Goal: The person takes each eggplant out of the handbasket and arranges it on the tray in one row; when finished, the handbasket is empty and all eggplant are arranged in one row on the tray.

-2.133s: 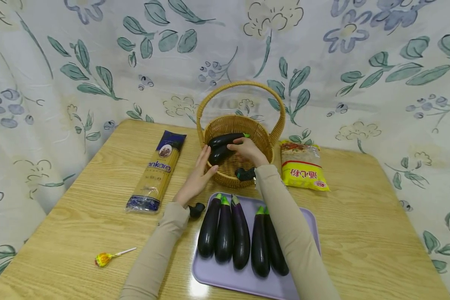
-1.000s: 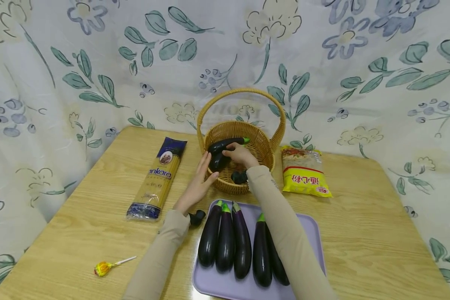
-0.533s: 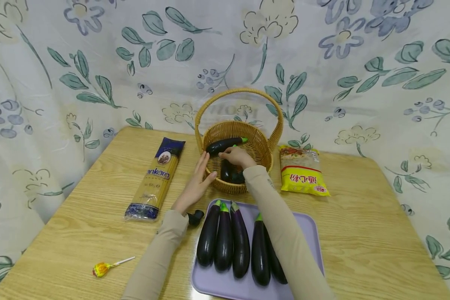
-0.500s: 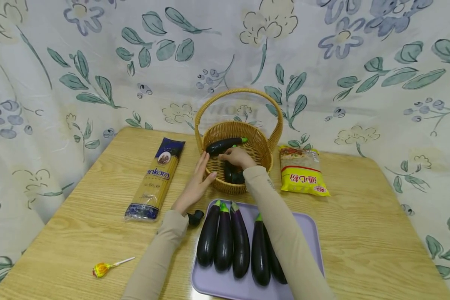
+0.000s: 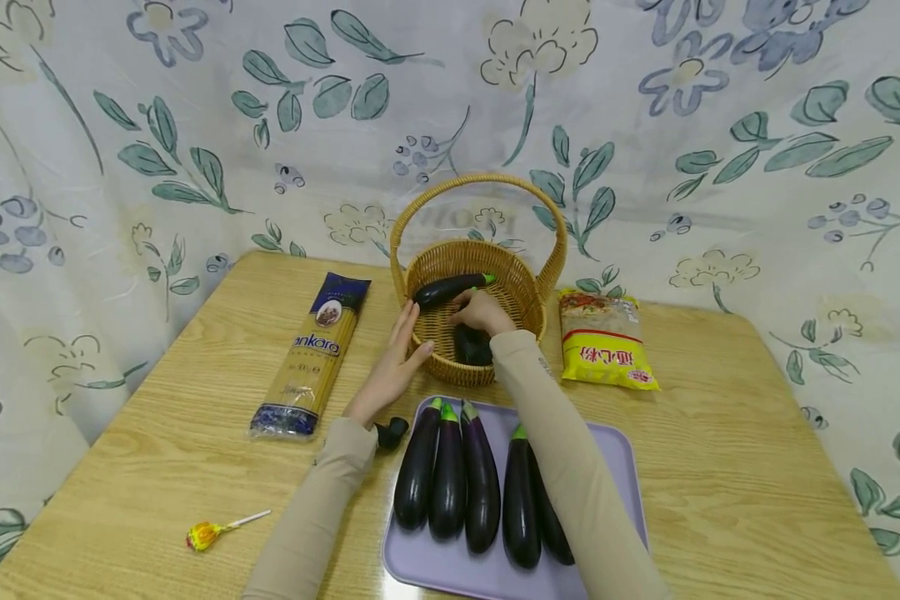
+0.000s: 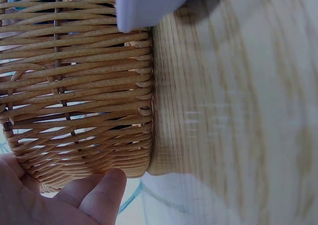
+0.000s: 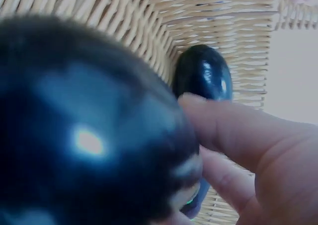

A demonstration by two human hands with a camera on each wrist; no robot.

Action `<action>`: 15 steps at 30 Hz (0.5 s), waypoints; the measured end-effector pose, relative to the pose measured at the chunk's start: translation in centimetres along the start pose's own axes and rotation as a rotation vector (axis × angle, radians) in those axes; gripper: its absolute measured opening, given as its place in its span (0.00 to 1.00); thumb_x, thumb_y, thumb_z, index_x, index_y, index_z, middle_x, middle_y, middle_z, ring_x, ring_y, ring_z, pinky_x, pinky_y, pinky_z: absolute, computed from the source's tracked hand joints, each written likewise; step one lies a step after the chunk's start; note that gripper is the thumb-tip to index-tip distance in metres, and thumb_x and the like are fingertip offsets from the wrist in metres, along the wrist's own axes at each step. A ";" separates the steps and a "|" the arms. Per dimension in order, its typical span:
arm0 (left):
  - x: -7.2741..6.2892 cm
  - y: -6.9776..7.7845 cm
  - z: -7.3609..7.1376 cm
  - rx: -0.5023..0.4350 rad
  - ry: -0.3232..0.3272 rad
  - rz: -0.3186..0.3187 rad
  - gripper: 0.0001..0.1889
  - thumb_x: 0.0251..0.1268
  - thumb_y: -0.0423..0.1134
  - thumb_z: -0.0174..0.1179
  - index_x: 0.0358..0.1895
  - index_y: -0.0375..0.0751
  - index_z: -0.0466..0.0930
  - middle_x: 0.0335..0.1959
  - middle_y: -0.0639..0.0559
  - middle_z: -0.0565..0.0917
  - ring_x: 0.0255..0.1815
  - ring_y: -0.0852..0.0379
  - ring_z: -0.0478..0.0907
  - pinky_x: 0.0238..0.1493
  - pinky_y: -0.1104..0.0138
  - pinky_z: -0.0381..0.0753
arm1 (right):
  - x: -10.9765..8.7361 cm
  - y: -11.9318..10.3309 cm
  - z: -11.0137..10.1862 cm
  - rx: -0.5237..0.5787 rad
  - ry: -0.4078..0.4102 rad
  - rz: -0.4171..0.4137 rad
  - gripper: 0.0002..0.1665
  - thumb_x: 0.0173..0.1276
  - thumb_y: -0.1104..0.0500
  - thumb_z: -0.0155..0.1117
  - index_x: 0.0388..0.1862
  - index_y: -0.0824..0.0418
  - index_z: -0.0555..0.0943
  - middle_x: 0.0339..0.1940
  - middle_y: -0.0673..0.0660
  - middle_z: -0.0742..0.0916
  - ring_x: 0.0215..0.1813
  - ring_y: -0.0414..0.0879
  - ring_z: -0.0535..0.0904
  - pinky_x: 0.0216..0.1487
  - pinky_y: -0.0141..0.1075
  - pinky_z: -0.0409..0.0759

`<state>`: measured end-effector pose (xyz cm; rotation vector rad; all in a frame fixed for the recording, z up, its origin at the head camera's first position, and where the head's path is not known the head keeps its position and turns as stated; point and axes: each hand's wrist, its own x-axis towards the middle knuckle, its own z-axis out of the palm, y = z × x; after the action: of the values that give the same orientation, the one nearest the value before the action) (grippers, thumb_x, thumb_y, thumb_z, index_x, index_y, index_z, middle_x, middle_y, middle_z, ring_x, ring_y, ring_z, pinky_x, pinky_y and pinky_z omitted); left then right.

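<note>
Inside the wicker basket (image 5: 457, 372), my right hand (image 5: 483, 312) grips an eggplant, its fingers and thumb near the stem end. This dark, glossy eggplant (image 7: 89, 111) fills much of the right wrist view, while the head view shows it partly covered by the hand and wrist camera. A second eggplant (image 5: 450, 289) lies against the basket's back left wall, its green stem to the right. My left hand (image 5: 390, 373) rests at the basket's left rim with fingers extended. In the left wrist view, the left fingers (image 6: 107, 195) touch the woven outer side.
A lilac tray (image 5: 420, 554) with several eggplants (image 5: 447, 479) sits in front of the basket, under the right forearm. A spaghetti pack (image 5: 307, 358) and a lollipop (image 5: 206, 535) lie left, a yellow pasta bag (image 5: 607, 340) right. The basket's tall handle (image 5: 487, 177) arches overhead.
The right hand has swung the gripped eggplant from beside the back one towards the basket's front, turning it lengthwise. The left hand stays at the rim.
</note>
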<state>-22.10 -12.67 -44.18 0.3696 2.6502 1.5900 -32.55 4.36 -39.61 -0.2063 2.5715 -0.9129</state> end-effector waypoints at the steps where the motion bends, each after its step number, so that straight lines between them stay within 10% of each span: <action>1: 0.1 0.0 0.1 0.001 0.000 0.003 0.37 0.77 0.51 0.45 0.80 0.51 0.35 0.81 0.57 0.33 0.81 0.44 0.36 0.72 0.37 0.49 | -0.1 0.1 -0.2 0.018 0.006 0.007 0.27 0.68 0.55 0.62 0.66 0.59 0.74 0.64 0.62 0.78 0.59 0.58 0.77 0.58 0.48 0.77; 15: 0.2 0.0 0.1 -0.005 0.002 0.014 0.37 0.77 0.50 0.45 0.80 0.49 0.35 0.81 0.51 0.33 0.81 0.43 0.34 0.73 0.38 0.48 | -1.5 -0.4 -2.2 0.090 0.077 0.006 0.30 0.69 0.52 0.62 0.68 0.56 0.71 0.67 0.62 0.75 0.52 0.56 0.79 0.52 0.45 0.79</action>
<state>-22.27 -12.51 -44.24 0.3876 2.6508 1.6009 -32.08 5.69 -37.29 -0.1401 2.5921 -1.0515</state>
